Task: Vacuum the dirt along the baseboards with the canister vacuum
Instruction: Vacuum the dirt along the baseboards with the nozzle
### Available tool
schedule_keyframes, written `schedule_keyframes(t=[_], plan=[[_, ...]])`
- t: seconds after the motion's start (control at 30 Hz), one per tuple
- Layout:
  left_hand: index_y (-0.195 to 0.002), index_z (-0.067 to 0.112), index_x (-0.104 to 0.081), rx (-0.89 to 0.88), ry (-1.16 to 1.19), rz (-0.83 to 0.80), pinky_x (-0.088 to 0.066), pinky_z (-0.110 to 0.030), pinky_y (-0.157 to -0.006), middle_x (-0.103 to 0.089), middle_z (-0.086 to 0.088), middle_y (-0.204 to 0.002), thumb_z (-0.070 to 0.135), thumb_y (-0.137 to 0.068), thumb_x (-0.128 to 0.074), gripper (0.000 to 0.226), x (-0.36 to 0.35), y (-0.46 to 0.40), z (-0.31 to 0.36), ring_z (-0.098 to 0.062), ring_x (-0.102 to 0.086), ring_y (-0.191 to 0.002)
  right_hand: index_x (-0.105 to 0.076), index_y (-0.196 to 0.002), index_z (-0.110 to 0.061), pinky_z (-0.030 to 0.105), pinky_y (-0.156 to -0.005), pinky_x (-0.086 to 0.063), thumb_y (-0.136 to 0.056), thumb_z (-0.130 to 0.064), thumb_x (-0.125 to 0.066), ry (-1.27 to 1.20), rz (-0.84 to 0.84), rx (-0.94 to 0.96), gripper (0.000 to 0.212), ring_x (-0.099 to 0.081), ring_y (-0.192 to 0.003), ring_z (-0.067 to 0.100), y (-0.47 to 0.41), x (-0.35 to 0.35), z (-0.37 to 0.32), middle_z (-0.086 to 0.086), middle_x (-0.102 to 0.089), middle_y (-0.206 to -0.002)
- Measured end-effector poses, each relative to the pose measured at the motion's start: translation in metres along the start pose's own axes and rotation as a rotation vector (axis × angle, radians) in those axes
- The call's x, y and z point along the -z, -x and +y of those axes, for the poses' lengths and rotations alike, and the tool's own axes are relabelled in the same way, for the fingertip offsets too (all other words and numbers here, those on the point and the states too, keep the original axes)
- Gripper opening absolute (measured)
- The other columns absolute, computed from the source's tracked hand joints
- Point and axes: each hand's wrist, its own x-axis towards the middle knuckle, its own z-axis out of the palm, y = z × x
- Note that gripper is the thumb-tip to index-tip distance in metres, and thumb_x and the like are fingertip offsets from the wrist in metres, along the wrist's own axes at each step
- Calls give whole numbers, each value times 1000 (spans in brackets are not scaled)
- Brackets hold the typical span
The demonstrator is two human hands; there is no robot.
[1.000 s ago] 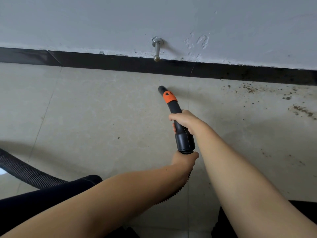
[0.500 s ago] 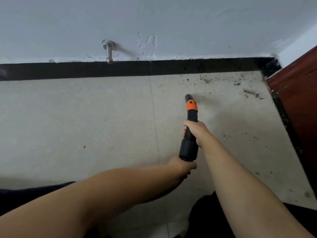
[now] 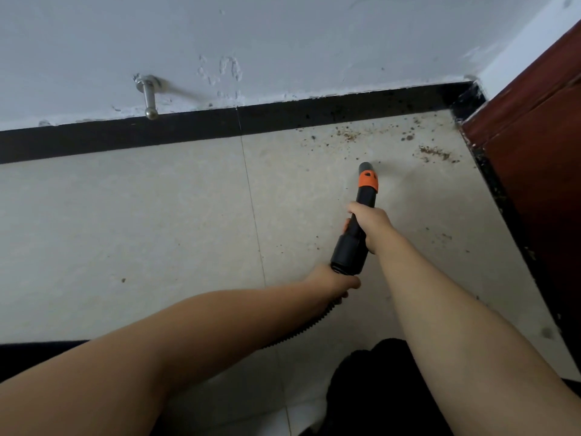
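A black vacuum nozzle with an orange collar points at the floor near the right corner. My right hand grips the nozzle's middle. My left hand holds the ribbed black hose just below the nozzle's wide end. Brown dirt lies scattered on the beige tiles ahead of the tip, with more crumbs along the black baseboard. The tip sits a short way from both patches.
A metal door stop sticks out of the white wall above the baseboard at left. A dark red door or cabinet side closes the corner on the right. My dark-clothed knees fill the bottom edge.
The view and nozzle have swung right along the wall toward the corner. The tip has moved closer to the dirt patches. Both hands keep the same hold.
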Motion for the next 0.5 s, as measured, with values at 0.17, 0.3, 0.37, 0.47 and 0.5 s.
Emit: schedule_keyframes(t=[0.17, 0.3, 0.37, 0.47, 0.5], plan=[[-115, 5, -51, -10, 58, -5, -43, -23, -53, -50, -4, -72, 11, -85, -63, 33, -11, -1, 11, -14, -48, -58, -45, -81, -7, 26, -47, -47, -85, -3, -54, 175, -77, -11, 11, -49, -45, 19, -3, 1, -18, 8, -50, -61], [-104, 10, -50, 18, 46, -59, -43, -22, -49, -50, -4, -69, 13, -85, -63, 24, -24, 3, 18, -14, -47, -54, -45, -83, -8, 27, -48, -49, -87, -7, -56, 248, -131, -89, 12, -53, -46, 18, -1, 19, -26, 8, -52, -63], [-94, 11, -50, 34, 15, -101, -43, -22, -49, -52, -4, -68, 15, -84, -65, 18, -30, 9, 12, -14, -48, -54, -46, -84, -8, 27, -48, -50, -88, -7, -56, 209, -138, -143, 12, -54, -44, 17, 2, 34, -18, 7, -51, -63], [-77, 19, -50, 35, 1, -110, -45, -25, -57, -53, -2, -69, 16, -81, -66, 17, -36, 21, -12, -15, -51, -58, -45, -85, -8, 32, -54, -50, -90, -7, -55, 160, -150, -189, 11, -53, -49, 19, 13, 50, 4, 7, -51, -63], [-75, 21, -51, 39, -2, -97, -46, -26, -63, -54, -1, -70, 17, -79, -67, 17, -36, 25, -22, -16, -54, -63, -45, -85, -7, 32, -54, -50, -90, -6, -55, 150, -152, -185, 11, -54, -47, 19, 17, 50, 14, 7, -51, -61]])
